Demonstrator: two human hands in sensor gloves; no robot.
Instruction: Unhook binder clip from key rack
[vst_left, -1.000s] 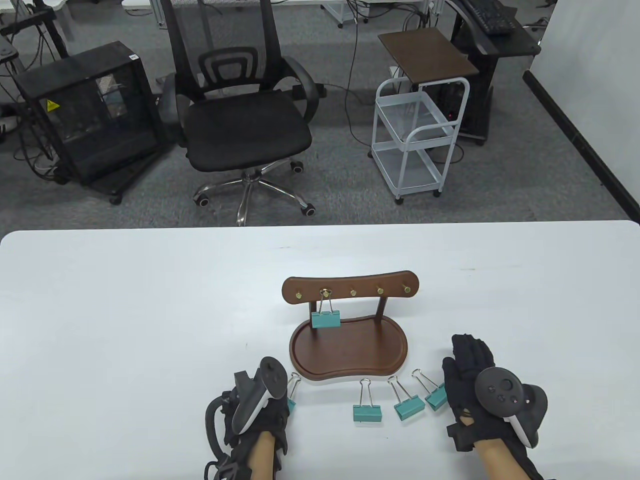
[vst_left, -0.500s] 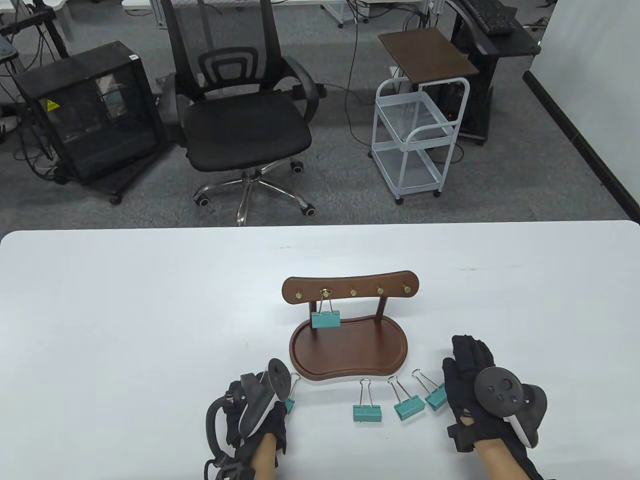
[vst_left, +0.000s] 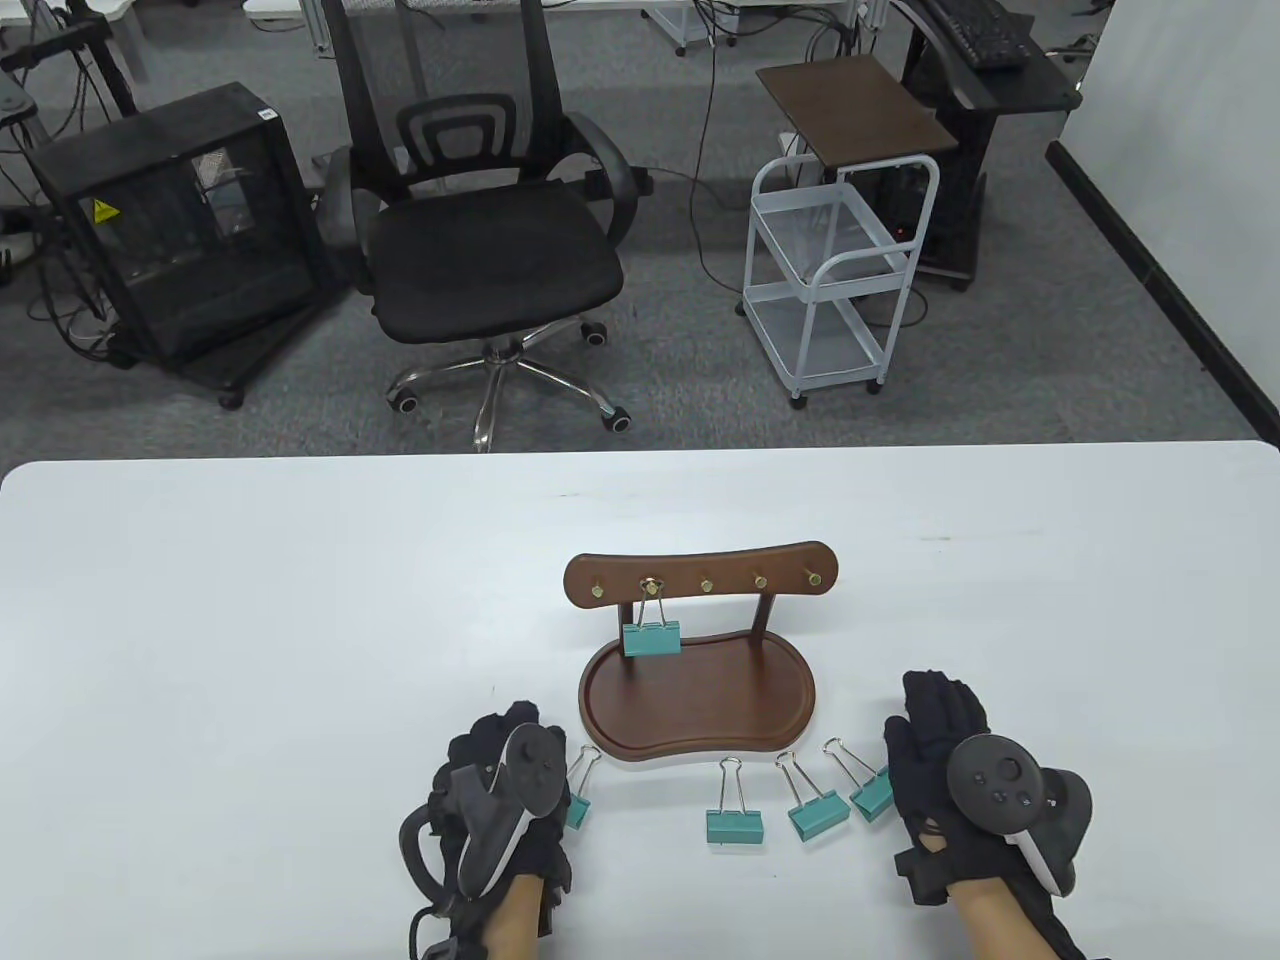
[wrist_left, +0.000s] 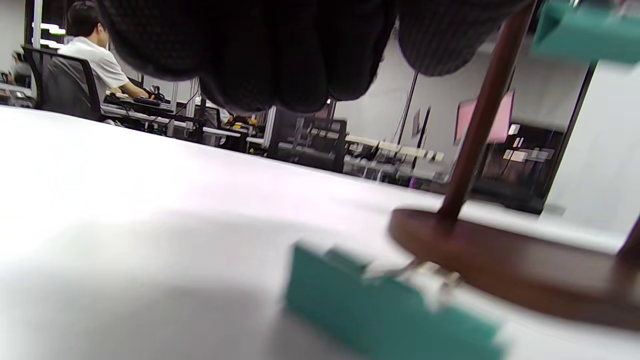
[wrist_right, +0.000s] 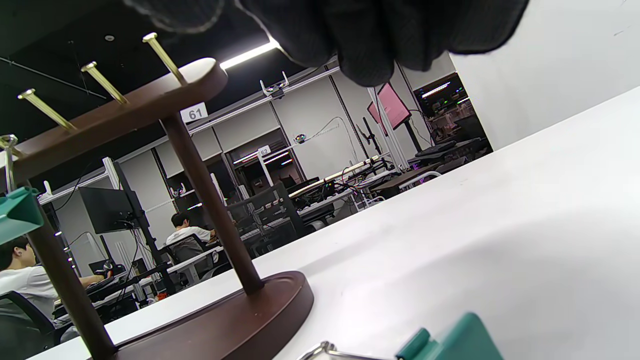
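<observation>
Glossy kidney-shaped wooden key rack (vst_left: 697, 700), teal binder clip (vst_left: 652, 638)

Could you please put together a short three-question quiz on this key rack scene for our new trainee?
1. How many clips lie on the table in front of the key rack?
2. True or false: the hanging clip is on the second peg from the left.
3. Which hand is nearer the hanging clip: A) left hand, B) right hand?

Key: 1. Four. 2. True. 3. A, though neither touches it.
</observation>
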